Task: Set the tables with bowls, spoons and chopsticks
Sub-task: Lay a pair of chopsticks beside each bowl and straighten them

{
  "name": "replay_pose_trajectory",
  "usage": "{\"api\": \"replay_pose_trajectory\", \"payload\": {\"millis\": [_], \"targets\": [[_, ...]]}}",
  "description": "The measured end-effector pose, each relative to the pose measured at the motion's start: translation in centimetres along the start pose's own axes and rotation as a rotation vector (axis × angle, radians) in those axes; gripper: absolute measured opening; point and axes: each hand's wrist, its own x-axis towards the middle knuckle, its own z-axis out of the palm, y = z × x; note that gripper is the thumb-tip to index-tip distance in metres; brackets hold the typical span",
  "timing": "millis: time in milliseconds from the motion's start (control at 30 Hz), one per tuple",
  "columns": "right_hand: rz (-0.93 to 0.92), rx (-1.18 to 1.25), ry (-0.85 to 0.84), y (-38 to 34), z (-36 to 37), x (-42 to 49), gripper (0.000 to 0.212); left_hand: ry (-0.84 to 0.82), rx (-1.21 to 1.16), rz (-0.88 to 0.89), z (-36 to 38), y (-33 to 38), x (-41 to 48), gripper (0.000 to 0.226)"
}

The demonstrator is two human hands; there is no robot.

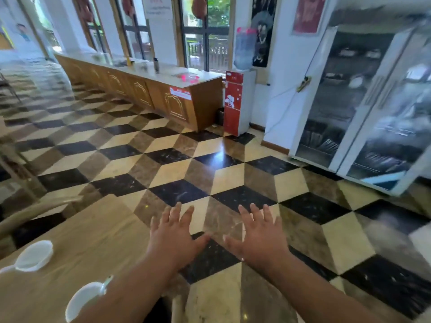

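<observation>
Early stage: pale wooden dining table [77,248] has two white ceramic bowls [35,255] at its near edge, no chopsticks visible; left hand [173,238] and right hand [258,237] beside it, spread, empty.

Head camera looks forward and down at floor [233,173].
</observation>
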Motion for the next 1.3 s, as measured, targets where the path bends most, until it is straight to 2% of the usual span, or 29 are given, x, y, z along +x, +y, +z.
{"api": "replay_pose_trajectory", "payload": {"millis": [100,200,433,600,933,1200,1300], "targets": [[0.086,0.005,0.048,7.2,-1.6,0.9,0.123,-0.032,0.017,0.099,0.8,7.7,3.5,0.105],[0.155,0.031,0.094,12.4,-3.0,2.7,0.124,-0.054,0.017,0.193,2.0,13.5,6.7,0.106],[0.243,0.036,0.054,18.3,-2.9,8.9,0.131,-0.038,-0.022,0.287,5.0,17.9,16.5,0.115],[0.243,-0.029,0.046,20.8,-2.9,17.8,0.115,-0.053,-0.075,0.306,6.6,19.2,27.0,0.117],[0.143,-0.017,0.024,17.8,-6.9,38.9,0.101,-0.044,-0.112,0.195,2.5,14.3,46.3,0.113],[-0.104,-0.021,-0.052,10.8,-7.2,57.7,0.098,-0.018,-0.098,-0.032,-1.4,5.6,57.7,0.12],[-0.232,-0.014,-0.073,7.3,-6.9,65.9,0.105,-0.014,-0.082,-0.163,-2.6,1.7,62.3,0.119]]}}
